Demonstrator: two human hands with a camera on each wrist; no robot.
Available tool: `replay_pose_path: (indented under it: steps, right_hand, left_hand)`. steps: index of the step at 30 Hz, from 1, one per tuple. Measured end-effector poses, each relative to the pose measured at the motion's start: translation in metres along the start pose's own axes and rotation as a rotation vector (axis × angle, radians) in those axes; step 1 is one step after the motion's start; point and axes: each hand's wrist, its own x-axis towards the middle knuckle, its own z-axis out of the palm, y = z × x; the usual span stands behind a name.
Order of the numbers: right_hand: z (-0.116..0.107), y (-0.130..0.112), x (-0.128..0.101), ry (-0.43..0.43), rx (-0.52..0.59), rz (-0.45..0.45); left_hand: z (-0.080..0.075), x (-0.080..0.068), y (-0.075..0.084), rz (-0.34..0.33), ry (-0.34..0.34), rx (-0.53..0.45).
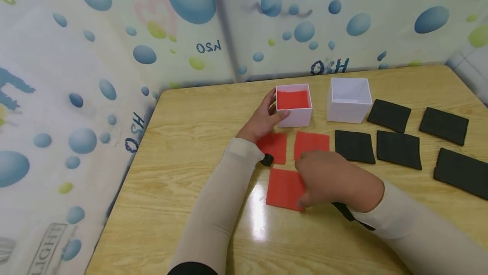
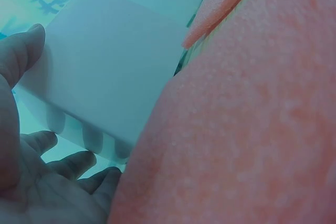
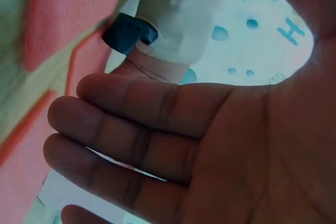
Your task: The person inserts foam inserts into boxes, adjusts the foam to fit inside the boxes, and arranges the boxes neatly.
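Note:
My left hand (image 1: 270, 114) grips the left side of a white open box (image 1: 294, 106), thumb on its front wall; a red foam square lies inside. The left wrist view shows that box (image 2: 105, 72) between thumb and fingers (image 2: 79, 163). Three red foam squares lie in front of it: one under my left wrist (image 1: 273, 147), one beside it (image 1: 311, 143), and one nearer me (image 1: 284, 189). My right hand (image 1: 318, 179) is over the near red square's right edge and touches it. Its fingers (image 3: 157, 129) are straight and together, holding nothing.
An empty white box (image 1: 348, 99) stands to the right of the first. Several black foam squares (image 1: 398, 148) are spread over the right half of the wooden table (image 1: 183, 148). A bubble-patterned wall (image 1: 95, 76) runs close along the table's left and far edges.

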Motion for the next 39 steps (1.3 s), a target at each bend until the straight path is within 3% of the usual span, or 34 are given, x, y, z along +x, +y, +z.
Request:
replay_pose_path:
  steps: [14,39]
  right_hand:
    - [0.015,-0.012,0.002,-0.041,0.060,0.042]
    - [0.019,-0.017,0.011,-0.087,0.025,0.084]
  left_hand:
    - [0.000,-0.001,0.002,-0.034,0.000,-0.024]
    - [0.001,-0.001,0.001,-0.022,0.009,-0.019]
